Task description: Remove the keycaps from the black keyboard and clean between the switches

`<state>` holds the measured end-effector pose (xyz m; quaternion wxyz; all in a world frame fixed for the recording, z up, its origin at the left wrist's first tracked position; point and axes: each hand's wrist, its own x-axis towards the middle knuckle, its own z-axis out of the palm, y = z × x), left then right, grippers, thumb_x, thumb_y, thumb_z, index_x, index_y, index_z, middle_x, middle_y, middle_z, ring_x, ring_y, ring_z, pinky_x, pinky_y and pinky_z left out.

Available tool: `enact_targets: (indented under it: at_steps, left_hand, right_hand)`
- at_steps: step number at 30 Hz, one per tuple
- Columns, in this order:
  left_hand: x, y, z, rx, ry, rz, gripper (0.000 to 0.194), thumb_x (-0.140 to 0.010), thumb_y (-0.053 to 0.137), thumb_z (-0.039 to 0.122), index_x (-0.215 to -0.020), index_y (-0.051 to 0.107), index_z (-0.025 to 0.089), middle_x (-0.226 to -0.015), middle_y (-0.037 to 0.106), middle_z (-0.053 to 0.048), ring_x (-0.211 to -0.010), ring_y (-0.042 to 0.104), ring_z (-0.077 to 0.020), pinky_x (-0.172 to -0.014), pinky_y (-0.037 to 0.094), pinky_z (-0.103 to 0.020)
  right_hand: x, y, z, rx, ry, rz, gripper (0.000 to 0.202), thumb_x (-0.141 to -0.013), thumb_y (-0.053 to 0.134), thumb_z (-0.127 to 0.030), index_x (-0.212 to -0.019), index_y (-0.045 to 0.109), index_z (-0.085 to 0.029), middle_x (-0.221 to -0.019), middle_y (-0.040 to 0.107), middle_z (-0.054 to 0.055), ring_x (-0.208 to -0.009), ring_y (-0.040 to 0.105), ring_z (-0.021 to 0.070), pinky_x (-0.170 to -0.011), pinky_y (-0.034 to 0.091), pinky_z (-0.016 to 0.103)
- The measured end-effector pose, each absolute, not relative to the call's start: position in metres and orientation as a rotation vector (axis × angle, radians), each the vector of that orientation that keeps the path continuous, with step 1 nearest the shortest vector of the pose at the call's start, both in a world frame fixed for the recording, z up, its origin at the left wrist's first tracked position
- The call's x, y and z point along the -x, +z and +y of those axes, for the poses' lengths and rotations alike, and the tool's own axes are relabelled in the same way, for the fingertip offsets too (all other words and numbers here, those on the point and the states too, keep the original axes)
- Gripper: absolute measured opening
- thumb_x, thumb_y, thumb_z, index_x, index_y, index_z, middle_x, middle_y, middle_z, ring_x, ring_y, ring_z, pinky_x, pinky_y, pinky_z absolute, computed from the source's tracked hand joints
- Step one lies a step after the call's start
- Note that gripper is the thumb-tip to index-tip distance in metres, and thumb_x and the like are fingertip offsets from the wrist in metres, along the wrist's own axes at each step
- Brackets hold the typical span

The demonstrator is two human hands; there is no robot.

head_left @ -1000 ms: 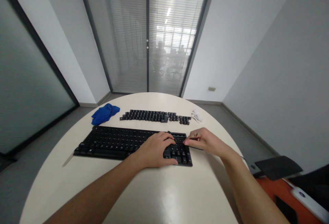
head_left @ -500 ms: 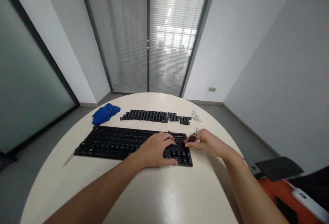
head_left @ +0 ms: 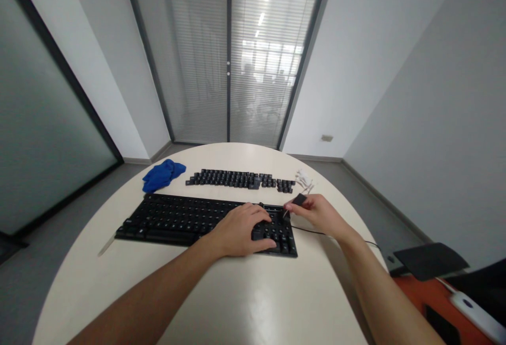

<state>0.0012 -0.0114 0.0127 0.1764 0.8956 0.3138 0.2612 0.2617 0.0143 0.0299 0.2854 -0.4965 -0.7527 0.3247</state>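
Observation:
A black keyboard [head_left: 174, 219] lies on the round table in front of me. My left hand [head_left: 243, 231] rests on its right part, fingers spread over the keys and thumb near the front edge. Above the number pad's upper right corner, my right hand [head_left: 316, 213] pinches a keycap puller [head_left: 300, 199] with a dark handle. Its thin wire end points down at the keys; whether a key is caught in it I cannot tell. Behind the keyboard, loose black keycaps [head_left: 227, 178] stand in rows.
A crumpled blue cloth [head_left: 162, 174] lies at the far left of the white table [head_left: 237, 303]. Small white pieces, perhaps swabs [head_left: 303, 178], are at the back right. A thin pale stick [head_left: 106, 245] lies by the keyboard's left end. A black cable [head_left: 310, 231] runs off rightward.
My right hand has turned and lifted slightly, so the puller's handle now stands up with its wire end down on the keys. My left hand has stayed in place.

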Motion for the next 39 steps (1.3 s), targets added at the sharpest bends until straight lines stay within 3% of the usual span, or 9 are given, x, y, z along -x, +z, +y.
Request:
enact_targets:
  at_steps: [3, 11, 18, 24, 29, 34, 39]
  left_hand:
    - [-0.002, 0.011, -0.008, -2.397, 0.813, 0.973, 0.031, -0.087, 0.066, 0.041, -0.111, 0.064, 0.022, -0.114, 0.069, -0.006, -0.107, 0.062, -0.0233, -0.097, 0.048, -0.039]
    - [-0.001, 0.000, 0.003, -2.007, 1.003, 1.084, 0.019, -0.084, 0.070, 0.036, -0.095, 0.068, 0.020, -0.091, 0.073, -0.003, -0.085, 0.067, -0.0190, -0.080, 0.053, -0.032]
    - [-0.002, -0.004, 0.008, -1.876, 1.048, 1.077, 0.008, -0.081, 0.069, 0.023, -0.086, 0.068, 0.017, -0.085, 0.073, -0.003, -0.081, 0.067, -0.0177, -0.079, 0.053, -0.030]
    - [0.000, -0.005, 0.008, -1.983, 1.013, 1.066, 0.016, -0.078, 0.073, 0.020, -0.093, 0.067, 0.019, -0.090, 0.072, -0.002, -0.085, 0.066, -0.0179, -0.081, 0.051, -0.029]
    - [0.000, -0.007, 0.009, -1.956, 1.039, 1.073, 0.015, -0.080, 0.073, 0.021, -0.093, 0.067, 0.019, -0.089, 0.071, -0.002, -0.083, 0.065, -0.0173, -0.079, 0.050, -0.028]
    - [0.000, -0.009, 0.011, -1.904, 1.094, 1.124, 0.013, -0.082, 0.071, 0.024, -0.092, 0.066, 0.018, -0.086, 0.069, -0.001, -0.081, 0.064, -0.0166, -0.077, 0.050, -0.028]
    - [0.000, -0.009, 0.013, -1.880, 1.104, 1.171, 0.011, -0.081, 0.070, 0.021, -0.090, 0.066, 0.018, -0.083, 0.069, -0.001, -0.078, 0.064, -0.0162, -0.075, 0.050, -0.028]
  right_hand:
    - [-0.245, 0.032, 0.010, 1.250, 0.765, -1.919, 0.036, -0.086, 0.066, -0.051, -0.091, 0.077, -0.018, -0.092, 0.077, 0.008, -0.085, 0.069, 0.0254, -0.075, 0.053, 0.033]
    - [-0.199, 0.028, -0.003, 1.140, 0.585, -1.994, 0.023, -0.092, 0.062, -0.041, -0.092, 0.076, -0.022, -0.095, 0.077, 0.008, -0.089, 0.070, 0.0247, -0.083, 0.052, 0.035]
    - [-0.204, 0.017, 0.004, 1.118, 0.584, -1.940, 0.025, -0.091, 0.063, -0.041, -0.099, 0.076, -0.022, -0.104, 0.076, 0.008, -0.098, 0.070, 0.0256, -0.091, 0.053, 0.038]
    - [-0.203, 0.009, 0.008, 1.115, 0.690, -1.923, 0.028, -0.092, 0.061, -0.044, -0.105, 0.077, -0.025, -0.105, 0.077, 0.006, -0.100, 0.070, 0.0274, -0.094, 0.052, 0.042]
    - [-0.201, 0.009, 0.006, 1.221, 0.636, -1.929, 0.037, -0.095, 0.054, -0.050, -0.111, 0.076, -0.026, -0.118, 0.071, 0.010, -0.115, 0.063, 0.0306, -0.104, 0.045, 0.048]
    - [-0.199, 0.010, 0.002, 1.185, 0.710, -1.964, 0.040, -0.099, 0.045, -0.047, -0.124, 0.070, -0.027, -0.124, 0.069, 0.008, -0.117, 0.061, 0.0267, -0.107, 0.042, 0.045]
    - [-0.200, 0.010, 0.001, 1.204, 0.732, -1.930, 0.036, -0.098, 0.050, -0.044, -0.125, 0.069, -0.029, -0.124, 0.070, 0.006, -0.118, 0.061, 0.0249, -0.108, 0.042, 0.045]
